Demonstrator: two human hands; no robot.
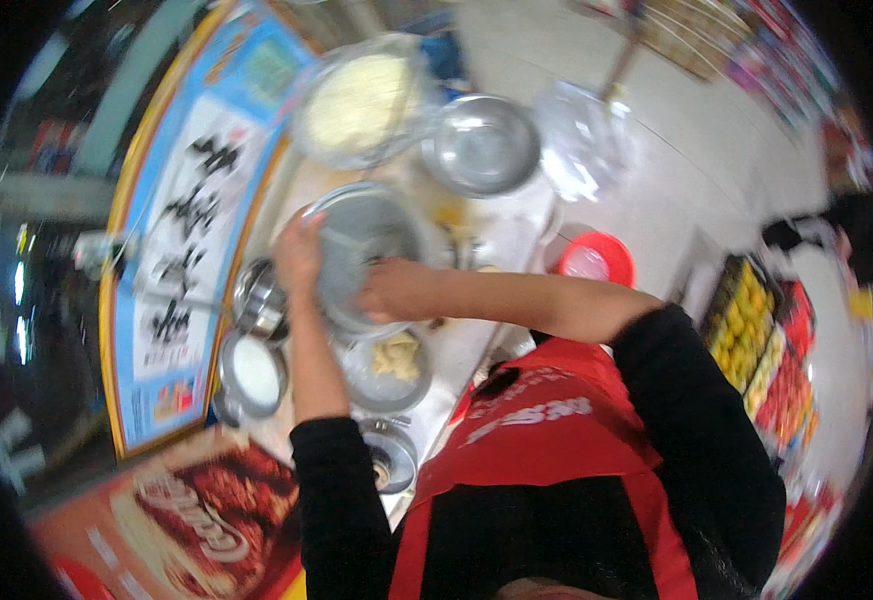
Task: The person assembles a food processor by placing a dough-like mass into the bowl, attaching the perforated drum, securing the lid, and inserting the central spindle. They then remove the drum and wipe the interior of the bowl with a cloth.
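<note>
My left hand [302,252] grips the left rim of a wide metal basin [342,275] on the worktop. Inside that basin, toward its near right side, my right hand [394,290] has its fingers curled in. Blur hides whatever they may hold. The basin's inside looks grey, and its contents cannot be made out. Just nearer stands a metal dish [372,390] with pale yellow lumps [395,357] in it. To the left of my forearm are a shiny metal container [261,300] and a pot [225,380] holding something white [256,370].
Beyond the basin, a large round container holds a pale yellow mass [362,105], beside an empty metal bowl [482,145] and clear plastic bags [582,140]. A framed sign [192,215] borders the worktop's left. A red bucket [612,260] and fruit crates [742,325] stand right.
</note>
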